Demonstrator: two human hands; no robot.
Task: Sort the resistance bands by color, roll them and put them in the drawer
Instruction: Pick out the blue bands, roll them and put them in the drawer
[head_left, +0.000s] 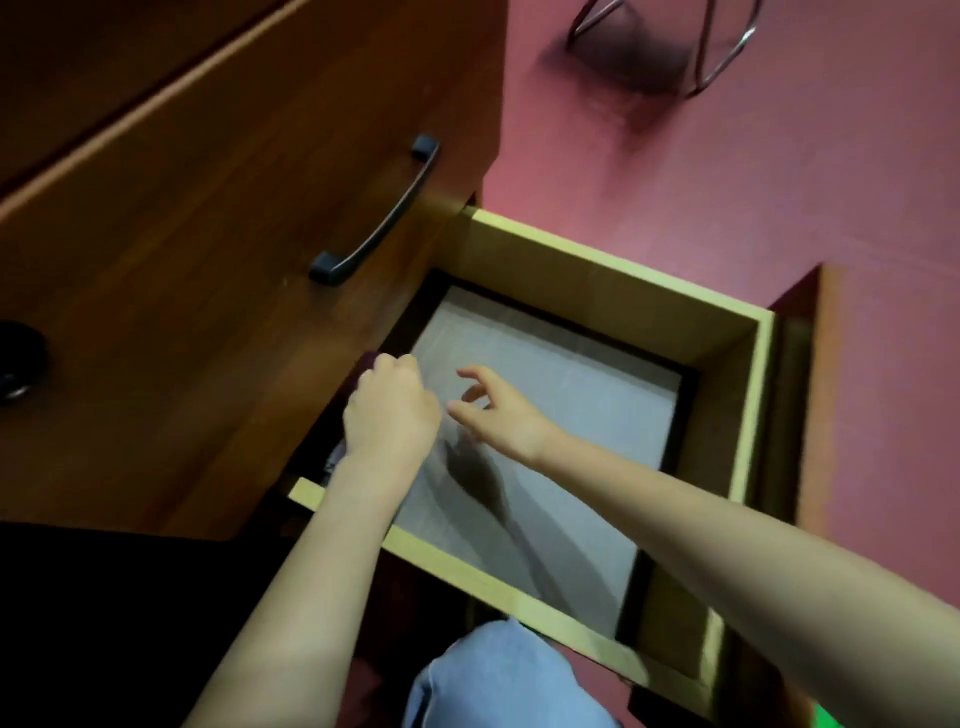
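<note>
An open wooden drawer (613, 270) with pale walls and a light grey bottom fills the middle of the head view. My left hand (389, 410) is inside it at the back left corner, fingers curled around something dark purple (370, 359) that peeks out above my knuckles; it looks like a rolled band, mostly hidden. More dark and pale material (335, 457) lies in the shadow under my wrist. My right hand (498, 415) hovers just to the right of the left hand, fingers spread and holding nothing.
The closed drawer above has a dark curved handle (376, 213). A dark round object (18, 364) sits at the left edge. The floor is pink, with metal chair legs (717, 57) at the top. My knee in blue jeans (498, 680) is below the drawer front.
</note>
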